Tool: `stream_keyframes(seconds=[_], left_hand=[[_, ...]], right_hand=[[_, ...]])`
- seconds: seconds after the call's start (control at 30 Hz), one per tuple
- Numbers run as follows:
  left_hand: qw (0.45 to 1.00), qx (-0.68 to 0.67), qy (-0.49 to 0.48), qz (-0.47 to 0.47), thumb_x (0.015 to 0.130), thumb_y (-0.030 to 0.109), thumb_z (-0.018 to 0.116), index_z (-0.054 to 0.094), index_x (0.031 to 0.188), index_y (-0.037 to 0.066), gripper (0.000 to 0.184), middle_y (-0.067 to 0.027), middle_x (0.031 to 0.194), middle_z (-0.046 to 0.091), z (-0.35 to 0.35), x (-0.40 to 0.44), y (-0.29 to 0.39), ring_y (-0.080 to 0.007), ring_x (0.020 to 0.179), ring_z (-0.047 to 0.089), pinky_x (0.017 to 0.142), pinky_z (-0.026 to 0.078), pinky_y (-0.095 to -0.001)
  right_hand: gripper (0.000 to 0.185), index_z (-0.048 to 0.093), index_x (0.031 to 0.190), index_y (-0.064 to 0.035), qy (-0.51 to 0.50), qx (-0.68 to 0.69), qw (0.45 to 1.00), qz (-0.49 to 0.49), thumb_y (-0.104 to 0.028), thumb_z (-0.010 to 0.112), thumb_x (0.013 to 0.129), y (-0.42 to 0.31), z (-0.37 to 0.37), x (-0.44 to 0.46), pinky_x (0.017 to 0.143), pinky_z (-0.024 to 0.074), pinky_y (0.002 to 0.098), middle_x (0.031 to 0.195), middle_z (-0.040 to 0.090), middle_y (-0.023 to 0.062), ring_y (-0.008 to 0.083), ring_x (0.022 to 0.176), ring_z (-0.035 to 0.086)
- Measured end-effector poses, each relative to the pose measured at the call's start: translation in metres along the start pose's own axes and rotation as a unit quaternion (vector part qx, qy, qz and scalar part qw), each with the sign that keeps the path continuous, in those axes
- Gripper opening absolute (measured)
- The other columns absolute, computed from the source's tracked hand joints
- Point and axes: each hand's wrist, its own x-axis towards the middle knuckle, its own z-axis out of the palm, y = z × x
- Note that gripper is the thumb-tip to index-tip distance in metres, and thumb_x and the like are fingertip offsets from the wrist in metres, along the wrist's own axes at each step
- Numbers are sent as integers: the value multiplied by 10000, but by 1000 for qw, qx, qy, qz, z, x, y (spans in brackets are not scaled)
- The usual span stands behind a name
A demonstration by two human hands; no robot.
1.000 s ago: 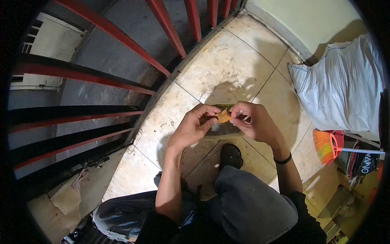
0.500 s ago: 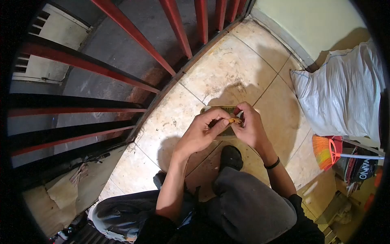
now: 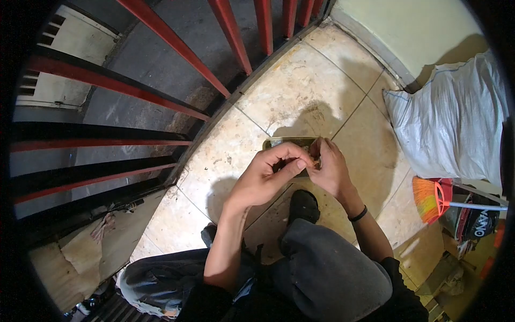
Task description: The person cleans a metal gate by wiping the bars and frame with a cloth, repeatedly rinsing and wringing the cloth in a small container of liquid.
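Both hands meet over a shallow rectangular container (image 3: 274, 141) on the tiled floor. My left hand (image 3: 272, 174) has its thumb and index finger pinched together at a small orange-brown piece (image 3: 316, 163). Against the same piece, from the right, press the curled fingers of my right hand (image 3: 331, 167), which wears a black band at the wrist. Most of the piece is hidden by the fingers. The hands also cover much of the container, and its contents are hard to make out.
Red and black metal bars (image 3: 177, 51) run along the left. A white woven sack (image 3: 448, 118) leans by the wall at right, above an orange broom (image 3: 427, 199) and a black bag (image 3: 476, 219). My shoe (image 3: 304, 206) is just below the container.
The orange-brown piece, spread between both hands a second ago, is now mostly hidden in the fingers. My hands have come closer together, and the right one has turned inward.
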Motion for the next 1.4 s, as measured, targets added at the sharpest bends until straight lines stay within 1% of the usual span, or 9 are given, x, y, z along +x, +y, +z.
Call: stream_keyframes(seconds=[0.23, 0.33, 0.47, 0.73, 0.83, 1.0, 1.17, 1.3, 1.4], left_hand=[[989, -142, 40, -24, 1045, 151, 575, 611, 1068, 74, 89, 5, 1034, 612, -12, -4, -11, -92, 998, 536, 911, 395, -261], [990, -121, 62, -27, 1051, 155, 561, 597, 1079, 77, 90, -4, 1051, 602, -19, -5, -20, -98, 1016, 532, 926, 390, -264], [987, -155, 52, -2, 1077, 150, 523, 579, 1127, 73, 107, 0, 1071, 604, -20, -1, -31, -85, 1020, 538, 924, 409, -247], [990, -131, 33, -28, 1034, 122, 598, 569, 1248, 65, 224, -39, 1126, 640, -11, 3, -57, -117, 1125, 562, 994, 431, -280], [978, 207, -25, -17, 942, 122, 723, 642, 1254, 22, 337, -55, 1121, 684, -10, 3, -68, -136, 973, 625, 872, 514, -309], [991, 41, 39, -120, 895, -19, 645, 652, 1156, -17, 261, -68, 1022, 670, -17, 0, -80, -140, 945, 619, 857, 500, -281], [998, -5, 54, -13, 946, -46, 547, 632, 1171, -22, 241, -48, 1091, 651, -17, 0, -78, -120, 1065, 573, 960, 442, -254], [992, -31, 30, -116, 985, 13, 517, 618, 1193, -12, 232, -37, 1170, 633, -22, -3, -80, -121, 1109, 556, 980, 438, -263], [989, -42, 81, -117, 1006, 44, 472, 609, 1219, 2, 257, -40, 1213, 628, -24, -3, -82, -120, 1146, 550, 1011, 424, -272]], right_hand=[[136, 617, 1007, 19, -62, 292, 947, 120, -12, 549, 894, -26, -49, 2, 646, 494, 308, 857, 667, 120, 150, 740, 618], [178, 578, 1090, 10, -85, 443, 881, 143, -14, 491, 936, -42, -72, 8, 778, 486, 249, 933, 615, 26, 55, 883, 559], [136, 537, 1032, -23, -126, 485, 858, 114, 37, 577, 918, -58, -85, 11, 823, 481, 250, 977, 591, 21, 82, 929, 557], [177, 545, 1020, -37, -135, 215, 967, 34, 9, 670, 904, -63, -69, 19, 727, 521, 309, 855, 644, 136, 136, 856, 663], [227, 568, 1022, -46, -127, 176, 975, 47, -75, 743, 881, -57, -63, 21, 658, 521, 324, 804, 671, 161, 209, 795, 704], [340, 604, 966, -54, -132, 10, 991, 28, -294, 812, 840, -26, -56, 17, 618, 515, 389, 722, 668, 161, 320, 757, 694], [444, 612, 853, -36, -185, -87, 979, 6, -452, 767, 840, 27, -18, -1, 622, 484, 493, 697, 627, 174, 397, 709, 627], [377, 607, 848, -28, -165, -72, 984, -22, -365, 776, 867, 19, -23, 0, 617, 488, 419, 678, 608, 163, 313, 705, 640], [242, 641, 939, -21, -220, 97, 963, 122, -225, 764, 901, -2, -41, 6, 664, 505, 336, 723, 630, 117, 181, 752, 640]])
